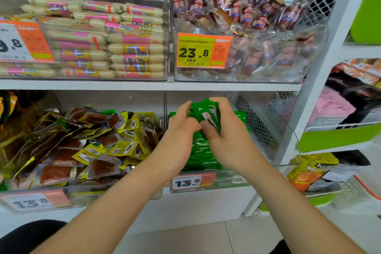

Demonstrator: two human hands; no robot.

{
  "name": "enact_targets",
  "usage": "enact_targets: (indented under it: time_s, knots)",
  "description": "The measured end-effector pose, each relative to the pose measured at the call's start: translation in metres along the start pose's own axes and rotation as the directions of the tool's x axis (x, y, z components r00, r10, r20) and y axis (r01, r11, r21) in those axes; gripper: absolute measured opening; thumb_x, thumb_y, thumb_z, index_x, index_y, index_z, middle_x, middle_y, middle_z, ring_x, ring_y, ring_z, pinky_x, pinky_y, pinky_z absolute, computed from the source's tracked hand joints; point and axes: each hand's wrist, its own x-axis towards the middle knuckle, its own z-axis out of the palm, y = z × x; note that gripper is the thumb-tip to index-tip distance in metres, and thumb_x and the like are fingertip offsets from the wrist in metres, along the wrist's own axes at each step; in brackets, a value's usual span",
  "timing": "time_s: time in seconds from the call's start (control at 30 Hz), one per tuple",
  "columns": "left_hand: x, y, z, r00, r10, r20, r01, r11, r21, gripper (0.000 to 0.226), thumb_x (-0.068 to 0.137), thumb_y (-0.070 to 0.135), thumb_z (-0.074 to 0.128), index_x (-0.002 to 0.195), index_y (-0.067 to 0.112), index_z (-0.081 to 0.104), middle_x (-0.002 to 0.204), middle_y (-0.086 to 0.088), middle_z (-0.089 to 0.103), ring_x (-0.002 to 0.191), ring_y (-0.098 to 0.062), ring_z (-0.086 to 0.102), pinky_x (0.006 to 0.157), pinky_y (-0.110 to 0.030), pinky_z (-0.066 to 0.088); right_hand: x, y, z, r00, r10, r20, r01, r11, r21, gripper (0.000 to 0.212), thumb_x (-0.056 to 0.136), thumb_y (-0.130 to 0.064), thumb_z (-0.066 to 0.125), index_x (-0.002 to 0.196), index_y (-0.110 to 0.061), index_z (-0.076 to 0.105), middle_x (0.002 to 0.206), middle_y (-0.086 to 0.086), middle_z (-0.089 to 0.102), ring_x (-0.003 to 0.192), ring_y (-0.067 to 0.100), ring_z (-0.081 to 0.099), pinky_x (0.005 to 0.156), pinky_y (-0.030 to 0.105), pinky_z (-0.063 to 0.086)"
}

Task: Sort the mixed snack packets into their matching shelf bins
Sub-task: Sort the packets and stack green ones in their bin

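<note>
Both hands meet at the frame's centre, gripping a small bundle of green packets between them. The left hand pinches its 9 o'clock side and the right hand curls round its 3 o'clock side. The packets are bright green with crimped edges. One shows a white and red patch with dark lettering too blurred to read. Just below, toward 6 o'clock, a clear bin holds more of the same green packs, and its price tag reads 13.5. At 9 o'clock lie yellow and brown packets, their pale tag reading 13.8. At 12 o'clock an orange tag reads 23.8, with 26.8 beneath.
</note>
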Motion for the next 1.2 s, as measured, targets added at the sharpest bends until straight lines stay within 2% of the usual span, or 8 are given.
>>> enact_targets:
  time_s: [0.07,0.17,0.37,0.53,0.73,1.0,1.1,1.2]
  knots:
    - [0.007,-0.011,0.003,0.999,0.042,0.015,-0.044,0.923,0.383,0.073,0.095,0.016,0.053,0.16,0.035,0.026,0.155,0.006,0.034,0.145,-0.01,0.038,0.114,-0.035,0.036,0.006,0.026,-0.023,0.999,0.033,-0.008,-0.033,0.988,-0.148,0.043,0.103,-0.013,0.061,0.14,-0.024,0.041,0.109,-0.007,0.063,0.093,0.012,0.06,0.073,0.011,0.045]
    - [0.013,-0.031,0.014,0.982,0.128,0.139,-0.189,0.684,0.704,0.052,0.098,0.01,0.051,0.148,0.025,0.048,0.141,-0.001,0.051,0.132,-0.014,0.051,0.113,-0.034,0.04,0.013,0.076,-0.052,0.971,0.239,0.025,-0.19,0.824,-0.534,0.047,0.1,-0.009,0.064,0.138,-0.012,0.035,0.111,0.013,0.063,0.084,0.031,0.057,0.068,0.042,0.05]
    - [0.03,-0.066,0.033,0.974,0.023,0.224,-0.223,0.244,0.944,0.041,0.1,0.044,0.032,0.118,0.025,0.065,0.121,-0.001,0.055,0.11,-0.028,0.057,0.095,-0.046,0.05,0.019,0.14,-0.066,0.863,0.448,0.232,-0.076,0.569,-0.819,0.057,0.092,0.005,0.06,0.144,-0.011,0.043,0.133,0.022,0.051,0.106,0.045,0.065,0.079,0.042,0.051]
    - [0.035,-0.073,0.033,0.972,-0.024,0.232,-0.218,0.262,0.94,0.033,0.105,0.042,0.037,0.123,0.028,0.061,0.126,-0.001,0.05,0.115,-0.027,0.05,0.097,-0.045,0.046,0.036,0.162,-0.057,0.754,0.529,0.389,-0.029,0.619,-0.785,0.058,0.097,-0.004,0.063,0.151,-0.014,0.043,0.139,0.02,0.054,0.12,0.04,0.059,0.094,0.043,0.053]
    - [0.037,-0.078,0.034,0.973,-0.03,0.23,-0.214,0.261,0.941,0.035,0.107,0.043,0.033,0.125,0.029,0.06,0.127,0.0,0.049,0.116,-0.024,0.047,0.098,-0.045,0.045,0.043,0.173,-0.044,0.877,0.426,0.223,-0.158,0.694,-0.703,0.049,0.096,-0.001,0.062,0.137,-0.004,0.036,0.113,0.025,0.063,0.09,0.039,0.061,0.075,0.043,0.051]
    - [0.036,-0.079,0.033,0.971,-0.002,0.237,-0.229,0.257,0.939,0.036,0.107,0.043,0.032,0.125,0.029,0.06,0.126,0.0,0.049,0.115,-0.024,0.047,0.096,-0.043,0.045,0.037,0.16,-0.03,0.869,0.49,0.064,-0.25,0.547,-0.799,0.041,0.098,-0.009,0.066,0.136,-0.002,0.05,0.133,0.022,0.047,0.113,0.043,0.06,0.083,0.044,0.05]
    - [0.036,-0.08,0.033,0.97,0.018,0.243,-0.239,0.245,0.94,0.036,0.107,0.043,0.032,0.122,0.028,0.062,0.124,0.0,0.05,0.112,-0.025,0.049,0.097,-0.044,0.045,0.036,0.157,-0.026,0.85,0.505,0.151,-0.214,0.592,-0.777,0.03,0.097,-0.007,0.064,0.125,-0.002,0.057,0.125,0.023,0.056,0.101,0.04,0.061,0.08,0.041,0.049]
    - [0.036,-0.082,0.032,0.964,0.067,0.259,-0.268,0.239,0.933,0.035,0.107,0.044,0.034,0.116,0.028,0.063,0.119,0.0,0.052,0.109,-0.025,0.051,0.094,-0.043,0.046,0.033,0.161,-0.028,0.828,0.513,0.227,-0.183,0.63,-0.755,0.053,0.096,-0.009,0.063,0.144,0.0,0.041,0.14,0.028,0.047,0.123,0.047,0.054,0.099,0.05,0.049]
